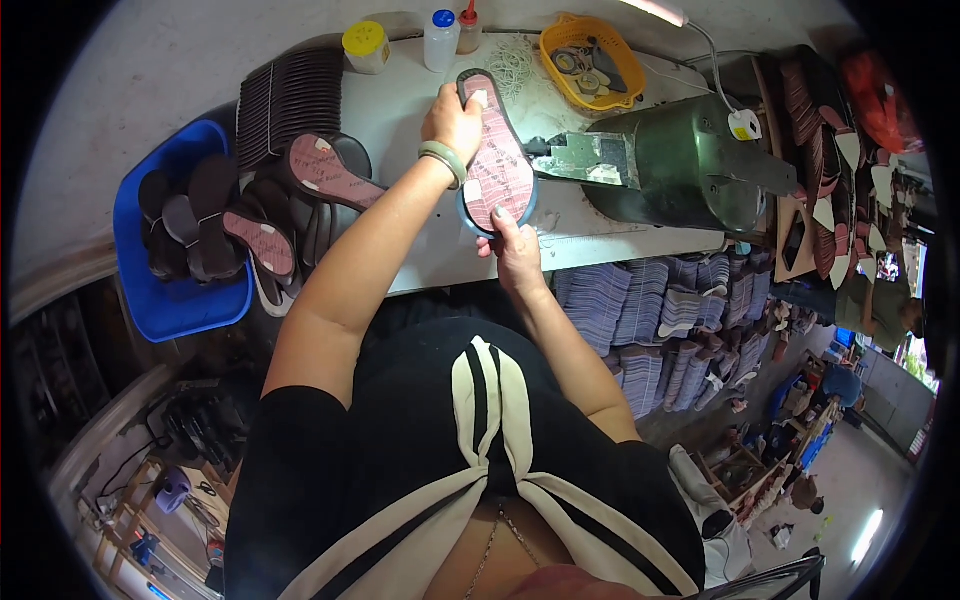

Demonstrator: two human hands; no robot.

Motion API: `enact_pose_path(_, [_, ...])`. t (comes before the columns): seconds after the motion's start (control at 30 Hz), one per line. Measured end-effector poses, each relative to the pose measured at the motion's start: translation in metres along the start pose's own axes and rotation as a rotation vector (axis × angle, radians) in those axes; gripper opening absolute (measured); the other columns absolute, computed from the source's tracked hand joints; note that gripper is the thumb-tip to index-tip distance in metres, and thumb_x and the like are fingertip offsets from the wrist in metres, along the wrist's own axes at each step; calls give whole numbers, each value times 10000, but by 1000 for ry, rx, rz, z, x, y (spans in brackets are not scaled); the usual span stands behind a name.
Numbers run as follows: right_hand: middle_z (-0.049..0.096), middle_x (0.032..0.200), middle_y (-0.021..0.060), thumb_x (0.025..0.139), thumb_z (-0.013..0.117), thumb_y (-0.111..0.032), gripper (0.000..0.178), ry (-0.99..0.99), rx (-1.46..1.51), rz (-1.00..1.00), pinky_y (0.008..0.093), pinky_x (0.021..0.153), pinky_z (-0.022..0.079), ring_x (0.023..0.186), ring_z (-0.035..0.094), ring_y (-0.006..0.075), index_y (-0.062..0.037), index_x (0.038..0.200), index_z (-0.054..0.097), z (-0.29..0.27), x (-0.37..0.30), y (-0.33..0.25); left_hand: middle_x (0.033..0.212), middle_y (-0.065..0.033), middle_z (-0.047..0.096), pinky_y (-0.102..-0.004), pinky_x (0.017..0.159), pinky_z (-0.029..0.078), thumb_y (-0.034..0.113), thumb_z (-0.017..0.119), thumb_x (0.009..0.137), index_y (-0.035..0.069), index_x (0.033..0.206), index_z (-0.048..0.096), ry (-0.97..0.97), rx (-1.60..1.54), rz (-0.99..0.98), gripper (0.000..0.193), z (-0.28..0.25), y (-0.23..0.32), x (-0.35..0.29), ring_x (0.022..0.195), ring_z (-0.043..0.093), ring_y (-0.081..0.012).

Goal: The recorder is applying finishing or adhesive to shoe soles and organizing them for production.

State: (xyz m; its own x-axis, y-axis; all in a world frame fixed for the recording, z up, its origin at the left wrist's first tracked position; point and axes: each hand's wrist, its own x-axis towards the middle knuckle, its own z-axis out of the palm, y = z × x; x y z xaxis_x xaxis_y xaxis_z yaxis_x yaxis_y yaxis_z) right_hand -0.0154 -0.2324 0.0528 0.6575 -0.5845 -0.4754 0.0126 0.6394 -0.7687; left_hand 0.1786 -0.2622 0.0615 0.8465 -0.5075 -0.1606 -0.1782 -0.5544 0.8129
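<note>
shoe sole (497, 160) held above table (400, 110), long axis running away from person | left hand (455, 122) clamps far end | right hand (515, 250) clamps near end, closer to body

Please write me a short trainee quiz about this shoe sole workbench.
1. True or false: both hands hold the same sole.
2. Which container holds loose soles at the person's left? A) orange basket B) blue tub C) yellow-lidded jar
3. Fill in: the left hand grips the sole's far end, and the right hand grips its ____ end.

Key: 1 true; 2 B; 3 near.
</note>
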Motion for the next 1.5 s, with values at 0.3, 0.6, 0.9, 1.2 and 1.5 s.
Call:
enact_pose_path(0.3, [623,720,56,887,606,-316,336,90,-78,18,204,457,442,528,561,94,19,914,618,5,19,-20,1278,-158,489,-421,1012,310,394,674,760,48,1303,442,-712,371,840,685,-31,10,37,1189,439,-344])
enact_pose_path(0.6, [613,684,60,916,567,-283,303,225,-161,41,201,381,366,470,515,88,5,833,606,9,38,-34,1026,-114,638,-344,862,455,260,753,670,109,1131,595,-1142,399,572,510,-35,31,48,945,578,-236])
enact_pose_path(0.9, [620,636,66,881,612,-307,287,83,-198,43,213,434,383,443,487,87,-30,808,605,6,33,-40,932,-121,660,-320,774,494,231,685,744,83,1170,552,-916,218,408,470,-47,13,21,856,625,-201])
enact_pose_path(1.2, [609,563,65,889,588,-362,379,154,-334,-33,212,378,343,389,467,73,-34,701,595,5,39,-47,948,-127,669,-326,783,487,353,684,748,104,1179,557,-531,287,233,513,-54,3,-18,849,642,-231])
enact_pose_path(1.5, [576,542,38,903,584,-330,358,200,-421,-44,214,389,338,397,440,65,-43,689,609,8,37,-54,976,-152,663,-327,801,487,385,686,756,106,1196,548,-465,207,127,539,-52,4,-38,875,645,-246])
